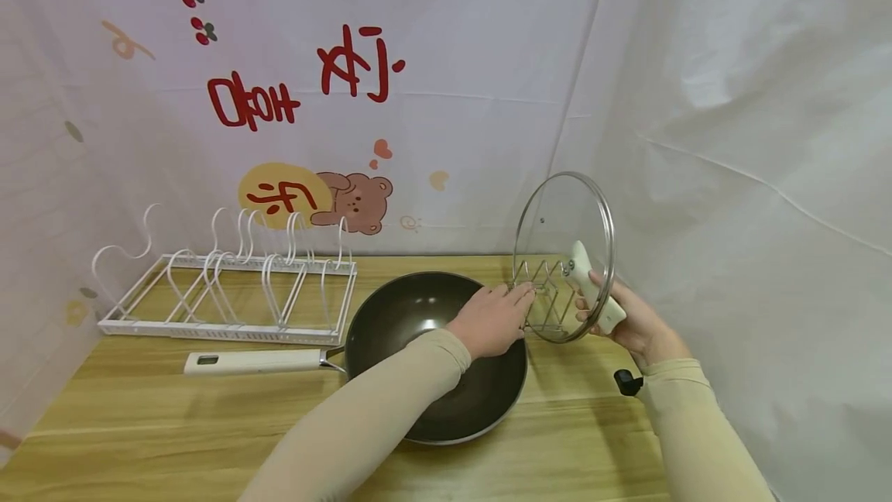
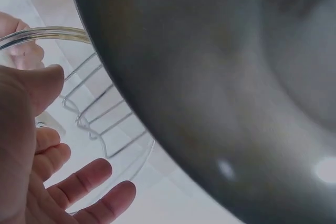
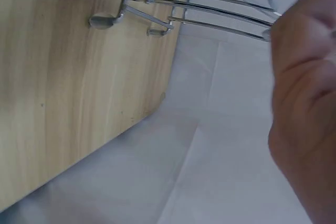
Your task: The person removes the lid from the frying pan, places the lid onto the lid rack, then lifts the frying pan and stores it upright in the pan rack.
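Observation:
My right hand (image 1: 637, 324) grips the white handle (image 1: 592, 285) of a glass lid (image 1: 557, 215) with a metal rim. The lid stands on edge at the small wire rack (image 1: 550, 308), overlapping it in the head view; whether it rests in a slot cannot be told. My left hand (image 1: 493, 320) reaches across a dark wok (image 1: 411, 312), its fingertips close to the rack and the lid's left edge. In the left wrist view, the left hand's fingers (image 2: 86, 179) are spread with nothing between them. The right wrist view shows only part of the right hand (image 3: 307, 93).
A white rack (image 1: 230, 330) with curved dividers stands at the table's back left. The wok's cream handle (image 1: 254, 362) points left over the wooden table (image 1: 557, 440). Hanging cloth (image 1: 753, 254) closes off the back and right side.

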### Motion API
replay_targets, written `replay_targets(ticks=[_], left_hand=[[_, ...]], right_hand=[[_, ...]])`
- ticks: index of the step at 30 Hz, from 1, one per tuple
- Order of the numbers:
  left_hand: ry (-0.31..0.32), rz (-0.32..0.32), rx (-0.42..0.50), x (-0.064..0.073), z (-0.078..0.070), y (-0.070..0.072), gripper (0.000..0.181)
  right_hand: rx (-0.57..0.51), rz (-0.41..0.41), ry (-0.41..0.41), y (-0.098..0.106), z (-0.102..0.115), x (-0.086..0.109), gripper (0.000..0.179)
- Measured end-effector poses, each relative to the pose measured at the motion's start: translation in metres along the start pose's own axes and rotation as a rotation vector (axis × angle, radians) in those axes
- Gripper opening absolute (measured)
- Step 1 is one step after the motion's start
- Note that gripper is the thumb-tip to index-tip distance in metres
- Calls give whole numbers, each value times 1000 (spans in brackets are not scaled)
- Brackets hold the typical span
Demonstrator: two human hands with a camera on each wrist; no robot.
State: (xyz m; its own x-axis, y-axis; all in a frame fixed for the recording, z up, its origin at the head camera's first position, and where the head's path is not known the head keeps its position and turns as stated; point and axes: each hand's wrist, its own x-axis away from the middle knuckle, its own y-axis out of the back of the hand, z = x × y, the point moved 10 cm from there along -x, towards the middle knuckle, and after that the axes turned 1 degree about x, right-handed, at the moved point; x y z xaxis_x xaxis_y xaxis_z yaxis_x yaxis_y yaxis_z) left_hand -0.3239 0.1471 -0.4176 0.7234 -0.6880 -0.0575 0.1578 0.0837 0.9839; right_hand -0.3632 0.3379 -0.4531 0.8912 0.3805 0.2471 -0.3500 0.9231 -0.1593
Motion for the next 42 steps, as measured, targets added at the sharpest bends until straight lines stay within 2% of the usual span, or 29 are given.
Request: replay_targets(ticks=[6, 10, 13, 17, 20, 26, 30, 34, 38, 42], left_hand=[[-35, -11, -14, 35, 20, 2, 75], [-40, -44, -1, 67, 38, 5, 76], [-31, -82, 33, 95, 54, 10, 75], [-5, -139, 98, 134, 78, 23, 74], [20, -182, 132, 161, 96, 29, 73], [116, -223, 174, 204, 130, 27, 75], [146, -221, 167, 220, 138, 21, 76], [150, -223, 155, 228, 139, 17, 77], [161, -227, 157, 234, 141, 15, 77], [177, -227, 168, 238, 144, 15, 76]], right_hand=[[183, -140, -16, 11, 5, 12, 46], [333, -253, 2, 16, 14, 24, 49], [388, -343, 26, 15, 24, 32, 49], [451, -434, 60, 8, 37, 42, 60], [537, -489, 99, 1, 48, 52, 73], [691, -583, 204, -16, 70, 72, 74], [790, -653, 248, -26, 80, 81, 71], [840, -732, 310, -33, 88, 89, 68], [844, -784, 346, -39, 92, 94, 65], [828, -782, 362, -46, 94, 97, 66]])
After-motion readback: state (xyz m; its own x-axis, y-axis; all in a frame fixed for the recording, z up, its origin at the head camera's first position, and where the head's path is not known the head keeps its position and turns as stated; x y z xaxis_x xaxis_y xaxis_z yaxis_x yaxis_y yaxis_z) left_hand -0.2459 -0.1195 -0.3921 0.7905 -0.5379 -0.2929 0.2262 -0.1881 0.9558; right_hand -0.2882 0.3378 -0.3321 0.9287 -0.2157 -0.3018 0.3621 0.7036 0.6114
